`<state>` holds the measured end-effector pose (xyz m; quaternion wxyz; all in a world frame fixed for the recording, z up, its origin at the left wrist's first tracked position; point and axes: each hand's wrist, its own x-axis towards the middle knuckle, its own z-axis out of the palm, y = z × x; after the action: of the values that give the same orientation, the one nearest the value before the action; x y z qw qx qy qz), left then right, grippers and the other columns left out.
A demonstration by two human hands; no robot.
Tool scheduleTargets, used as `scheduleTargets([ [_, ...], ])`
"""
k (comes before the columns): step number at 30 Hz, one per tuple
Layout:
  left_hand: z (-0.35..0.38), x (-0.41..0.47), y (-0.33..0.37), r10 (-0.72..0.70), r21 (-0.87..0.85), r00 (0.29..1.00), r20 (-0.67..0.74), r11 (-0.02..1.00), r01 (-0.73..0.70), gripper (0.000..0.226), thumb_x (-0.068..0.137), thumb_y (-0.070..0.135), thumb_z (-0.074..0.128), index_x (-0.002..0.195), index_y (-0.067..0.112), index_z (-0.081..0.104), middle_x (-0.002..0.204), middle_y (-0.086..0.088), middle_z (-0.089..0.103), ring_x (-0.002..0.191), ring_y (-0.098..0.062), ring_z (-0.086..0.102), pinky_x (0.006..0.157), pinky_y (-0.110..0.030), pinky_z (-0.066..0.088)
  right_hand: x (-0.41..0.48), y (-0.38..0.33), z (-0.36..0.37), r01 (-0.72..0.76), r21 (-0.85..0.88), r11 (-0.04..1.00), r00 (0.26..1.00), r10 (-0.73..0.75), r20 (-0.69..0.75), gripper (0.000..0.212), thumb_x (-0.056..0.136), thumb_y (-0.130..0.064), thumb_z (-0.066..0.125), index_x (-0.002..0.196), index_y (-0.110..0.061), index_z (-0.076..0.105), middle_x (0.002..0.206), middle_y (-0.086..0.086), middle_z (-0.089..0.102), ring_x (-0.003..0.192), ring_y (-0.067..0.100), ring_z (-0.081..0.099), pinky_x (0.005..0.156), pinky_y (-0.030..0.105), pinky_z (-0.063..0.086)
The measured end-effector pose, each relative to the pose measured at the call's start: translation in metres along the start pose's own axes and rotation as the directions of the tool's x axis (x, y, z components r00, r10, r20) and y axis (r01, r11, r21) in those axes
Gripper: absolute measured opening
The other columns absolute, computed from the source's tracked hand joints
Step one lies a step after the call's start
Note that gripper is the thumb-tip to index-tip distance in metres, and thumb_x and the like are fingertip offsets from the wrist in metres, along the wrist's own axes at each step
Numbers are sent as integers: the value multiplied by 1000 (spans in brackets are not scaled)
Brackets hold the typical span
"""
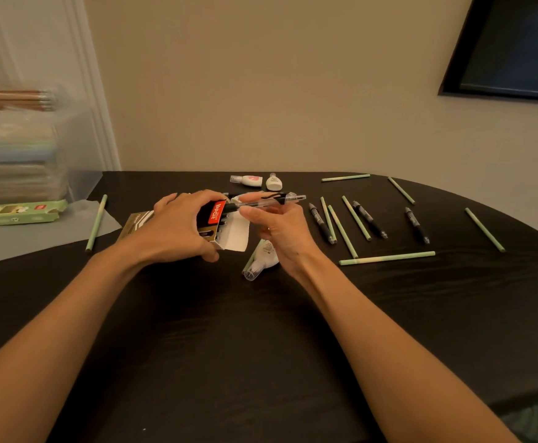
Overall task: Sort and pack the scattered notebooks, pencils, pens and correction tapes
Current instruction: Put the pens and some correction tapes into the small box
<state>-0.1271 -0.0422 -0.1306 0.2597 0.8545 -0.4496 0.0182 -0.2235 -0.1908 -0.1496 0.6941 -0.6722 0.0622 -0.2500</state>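
Observation:
My left hand (178, 227) grips a gold, black and red pen box (211, 227) with its white flap open, and pens show inside. My right hand (277, 223) holds a clear pen with a black clip (267, 201), its tip at the box mouth. Under my right wrist lies a correction tape (259, 262). Two more correction tapes (262, 181) sit at the far side of the dark table (229, 346). Three black pens (369, 219) and several green pencils (385, 258) lie scattered to the right. One green pencil (96, 222) lies to the left.
A green pencil box (15, 212) lies at the left edge on a clear lid (37, 241). Behind it stands a clear bin (18, 155) holding stacked notebooks, with brown pencils on top. The wall runs behind the table, and a dark frame (513, 46) hangs at upper right.

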Motion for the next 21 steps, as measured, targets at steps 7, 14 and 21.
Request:
scheduleTargets([
  [7,-2,-1,8,-3,-119,1000,24,993,6,81,55,31,84,122,30,38,110,12,41,109,-11,39,109,-45,27,2,0,-6,13,158,987,998,-23,66,24,80,3,64,77,-19,72,76,-5,71,80,13,59,70,25,45],
  [14,-6,-3,10,7,-228,995,97,973,15,74,55,28,84,115,33,40,119,6,47,114,-17,45,100,-40,38,6,-6,-17,44,44,998,990,-49,130,25,78,5,64,79,-19,71,82,-7,72,82,3,66,69,16,50],
  [21,2,-4,12,37,-245,992,123,970,-6,66,61,28,83,112,35,42,111,14,46,105,-7,43,70,-9,32,2,-1,-13,26,-9,1000,976,-23,218,23,80,4,62,87,-16,71,91,-1,70,87,9,65,77,22,51],
])
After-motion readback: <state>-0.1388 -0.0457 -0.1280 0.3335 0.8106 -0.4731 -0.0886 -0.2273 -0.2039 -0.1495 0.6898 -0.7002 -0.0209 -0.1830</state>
